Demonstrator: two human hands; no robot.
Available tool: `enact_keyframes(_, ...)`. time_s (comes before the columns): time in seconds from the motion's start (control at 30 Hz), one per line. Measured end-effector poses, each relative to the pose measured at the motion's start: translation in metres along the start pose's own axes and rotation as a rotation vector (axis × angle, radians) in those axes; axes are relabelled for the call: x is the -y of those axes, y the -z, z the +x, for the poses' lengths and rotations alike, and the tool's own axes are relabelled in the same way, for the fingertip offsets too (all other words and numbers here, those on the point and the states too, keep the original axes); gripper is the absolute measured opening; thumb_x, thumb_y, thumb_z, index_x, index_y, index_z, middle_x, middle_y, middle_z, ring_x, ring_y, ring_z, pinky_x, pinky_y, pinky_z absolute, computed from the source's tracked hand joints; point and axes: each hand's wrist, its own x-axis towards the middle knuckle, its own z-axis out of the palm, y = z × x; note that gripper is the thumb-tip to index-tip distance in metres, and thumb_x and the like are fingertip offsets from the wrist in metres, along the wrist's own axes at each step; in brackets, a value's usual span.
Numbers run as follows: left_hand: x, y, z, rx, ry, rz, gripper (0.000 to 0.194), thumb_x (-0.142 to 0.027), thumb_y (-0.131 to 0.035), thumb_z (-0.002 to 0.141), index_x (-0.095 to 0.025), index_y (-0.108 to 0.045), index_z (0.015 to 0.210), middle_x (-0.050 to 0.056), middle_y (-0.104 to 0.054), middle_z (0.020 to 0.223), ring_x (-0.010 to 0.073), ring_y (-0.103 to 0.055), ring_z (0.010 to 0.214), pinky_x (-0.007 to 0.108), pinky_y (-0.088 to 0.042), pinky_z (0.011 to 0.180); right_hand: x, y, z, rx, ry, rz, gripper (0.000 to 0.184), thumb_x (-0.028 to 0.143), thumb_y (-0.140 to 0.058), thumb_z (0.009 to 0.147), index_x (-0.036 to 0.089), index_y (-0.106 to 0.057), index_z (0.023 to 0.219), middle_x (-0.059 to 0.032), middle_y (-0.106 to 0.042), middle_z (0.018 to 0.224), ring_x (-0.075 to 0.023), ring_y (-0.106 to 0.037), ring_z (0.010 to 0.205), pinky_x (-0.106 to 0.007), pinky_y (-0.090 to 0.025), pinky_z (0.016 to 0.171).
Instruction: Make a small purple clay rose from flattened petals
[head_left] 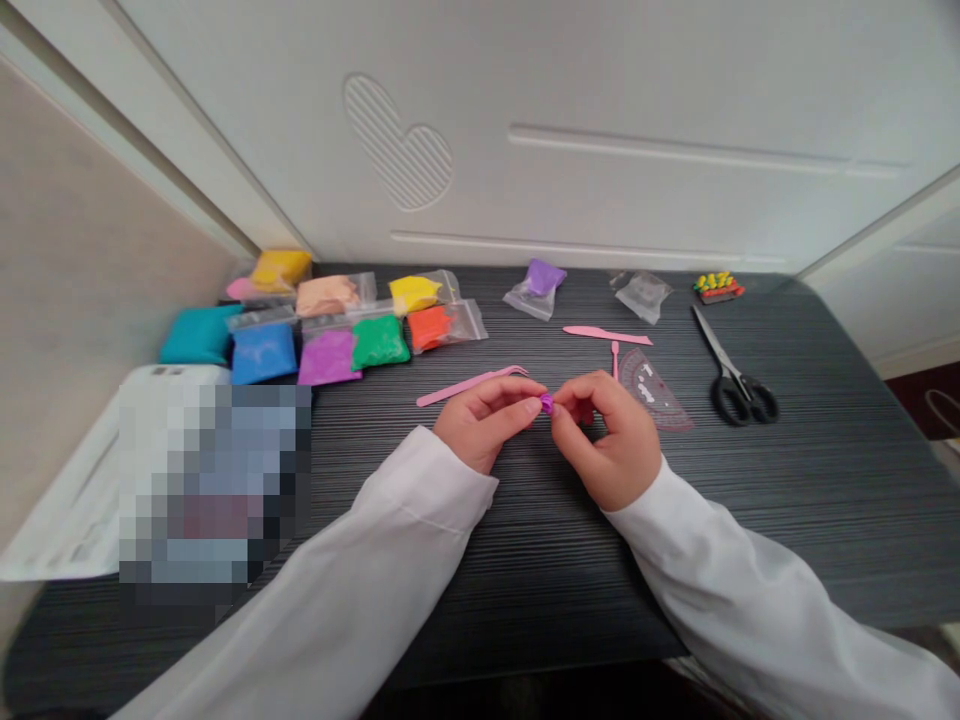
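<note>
A small lump of purple modelling clay (547, 403) sits between my two hands, over the middle of the dark table. The thumb and forefinger of my left hand (487, 420) pinch it from one side. On its other side, my right hand (613, 440) is curled, with its thumb and fingertips closed on the lump's edge. A pink tool with a curved tip (471, 383) lies just behind my left hand. Behind my right hand are a slim pink stick (616, 358), partly covered, and a clear protractor (654, 392).
Several bags of coloured clay (380, 342) cluster at the back left. Further along lie a purple clay bag (543, 280), a clear plastic bag (642, 295), a pink knife (606, 335), a small yellow-and-red piece (718, 287) and scissors (731, 375). White paper (67, 500) is at left.
</note>
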Motion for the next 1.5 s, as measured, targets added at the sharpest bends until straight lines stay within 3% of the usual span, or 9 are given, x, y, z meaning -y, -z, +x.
enact_keyframes(0.4,0.002,0.001,-0.001,-0.024,-0.071,0.150,0.014,-0.016,-0.068,0.056,-0.017,-0.063,0.069,-0.002,-0.061,0.067,0.0084,-0.054,0.064,0.023,-0.041,0.066,-0.003,-0.002,-0.003,0.024,0.091,-0.155,0.010,0.014,-0.049,0.072,0.017,-0.053,0.081,-0.0021,-0.055,0.075,-0.0120,-0.051,0.072,-0.026,-0.041,0.065)
enact_keyframes(0.7,-0.002,0.004,-0.002,0.040,-0.067,0.104,0.016,-0.013,-0.068,0.056,-0.018,-0.064,0.071,-0.002,-0.060,0.070,0.0063,-0.053,0.066,0.021,-0.041,0.067,0.000,0.006,-0.001,0.002,0.034,-0.016,0.016,0.014,-0.050,0.073,0.018,-0.052,0.088,-0.0009,-0.052,0.075,-0.0101,-0.047,0.065,-0.026,-0.041,0.061)
enact_keyframes(0.87,-0.007,0.005,-0.004,0.076,-0.103,0.117,0.020,-0.011,-0.067,0.056,-0.018,-0.064,0.074,-0.001,-0.061,0.075,0.0075,-0.054,0.069,0.022,-0.041,0.071,0.000,0.013,0.001,0.090,0.012,0.066,0.020,0.016,-0.050,0.073,0.018,-0.051,0.092,-0.0017,-0.052,0.078,-0.0111,-0.048,0.067,-0.027,-0.042,0.061)
enact_keyframes(1.5,-0.008,0.004,-0.005,0.110,-0.127,0.222,0.018,-0.011,-0.067,0.057,-0.016,-0.061,0.074,-0.001,-0.061,0.068,0.0077,-0.055,0.065,0.021,-0.044,0.067,-0.002,0.010,0.002,0.104,0.048,0.041,0.015,0.017,-0.052,0.071,0.020,-0.055,0.085,-0.0001,-0.055,0.073,-0.0103,-0.048,0.063,-0.026,-0.042,0.060)
